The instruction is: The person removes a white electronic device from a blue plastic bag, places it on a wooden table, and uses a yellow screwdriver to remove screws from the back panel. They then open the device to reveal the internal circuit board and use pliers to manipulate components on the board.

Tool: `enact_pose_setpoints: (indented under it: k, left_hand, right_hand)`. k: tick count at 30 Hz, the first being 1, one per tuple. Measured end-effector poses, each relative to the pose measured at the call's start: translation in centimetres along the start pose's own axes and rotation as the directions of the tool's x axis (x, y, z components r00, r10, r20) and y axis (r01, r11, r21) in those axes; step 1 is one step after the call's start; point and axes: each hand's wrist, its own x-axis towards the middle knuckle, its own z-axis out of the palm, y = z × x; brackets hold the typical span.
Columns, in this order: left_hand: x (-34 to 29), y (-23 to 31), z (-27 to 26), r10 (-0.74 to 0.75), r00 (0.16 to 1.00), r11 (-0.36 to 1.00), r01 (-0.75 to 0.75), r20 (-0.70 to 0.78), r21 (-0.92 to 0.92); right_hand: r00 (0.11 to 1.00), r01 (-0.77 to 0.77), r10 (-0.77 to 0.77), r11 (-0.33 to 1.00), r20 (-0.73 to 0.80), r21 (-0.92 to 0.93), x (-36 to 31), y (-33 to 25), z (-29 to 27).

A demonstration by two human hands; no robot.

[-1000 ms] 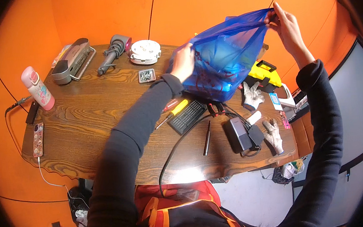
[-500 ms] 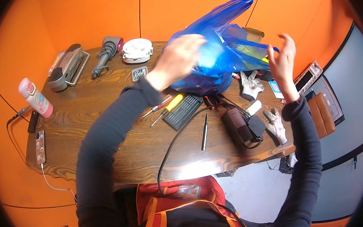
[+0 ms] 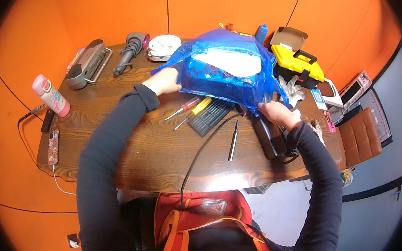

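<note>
A blue translucent plastic bag (image 3: 207, 88) spreads over the far middle of the table, with a bulky item showing white through its top. My left hand (image 3: 163, 81) grips the bag's left side, its fingertips partly hidden by the plastic. At the lower right corner, my right hand (image 3: 279, 114) pinches the bag's edge between closed fingers. Just in front of the bag lie a red-handled screwdriver (image 3: 187, 106), a yellow-handled screwdriver (image 3: 201, 107) and a dark bit case (image 3: 210, 118). Below my right hand is a dark box-shaped device (image 3: 269, 141) with cables, partly covered.
A black pen-like tool (image 3: 233, 141) and a black cable (image 3: 195, 159) lie nearer me. Pink bottle (image 3: 51, 97), phone (image 3: 53, 147), grey long device (image 3: 87, 66), hair dryer (image 3: 131, 50) and white round device (image 3: 164, 47) stand left. A yellow toolbox (image 3: 295, 64) and gloves (image 3: 291, 90) sit right.
Both hands have come down and taken hold of the bag's sides. The bag's raised handles have dropped, and it now lies lower and flatter, uncovering the yellow toolbox behind it.
</note>
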Motion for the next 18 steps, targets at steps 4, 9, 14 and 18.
enact_pose_setpoints:
  k: [4, 9, 14, 18]
  left_hand:
    - [-1.1, 1.4, 3.7, 0.145, 0.957, 0.988, -0.126, -0.25, 0.088]
    - [-6.8, 4.1, 4.5, 0.344, 0.819, 0.936, -0.258, -0.458, 0.241]
    - [-16.7, 4.4, 4.0, 0.053, 0.911, 0.994, -0.01, -0.41, 0.106]
    - [-25.3, 3.3, 6.7, -0.272, 0.888, 0.949, 0.312, -0.372, 0.05]
  right_hand:
    - [0.981, -0.04, -0.007, 0.971, -0.193, -0.236, 0.0, -1.6, -0.2]
    - [0.919, -0.094, -0.019, 0.959, -0.394, -0.267, -2.0, -4.8, -3.6]
    - [0.943, 0.089, -0.108, 0.993, -0.316, -0.073, -3.4, -10.1, -4.0]
    - [0.84, 0.498, -0.412, 0.843, -0.354, 0.203, -4.9, -15.3, 0.0]
